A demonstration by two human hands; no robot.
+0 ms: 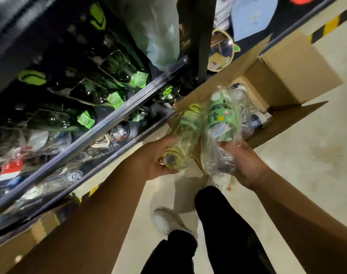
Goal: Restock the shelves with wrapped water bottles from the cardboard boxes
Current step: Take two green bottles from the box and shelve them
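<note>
Holding a wrapped bottle in each fist, you're standing over the open cardboard box (287,76). Your left hand (158,161) is curled round the base end of the yellow-green bottle (180,139), with the fingers wrapped under it. Your right hand (245,165) is clamped on the crinkled plastic at the bottom of the green-banded bottle (218,131). The two bottles lie side by side, just about touching, both above the box's near corner.

More wrapped bottles (239,93) sit deep in the box, toward its far end, and its flaps are thrown wide open. The box rests on a pale cream floor (307,155) and butts against the foot of the shelves (109,115), which run along your left. Dark green bottles (85,91) with bright green tags lie in a row on the upper shelf, behind its front rail. The lower shelf is a blur of clear wrapping. Yellow-and-black striped tape (330,22) marks the floor at the far right corner. Your white shoes (164,220) and black trousers (218,224) are right below you.
</note>
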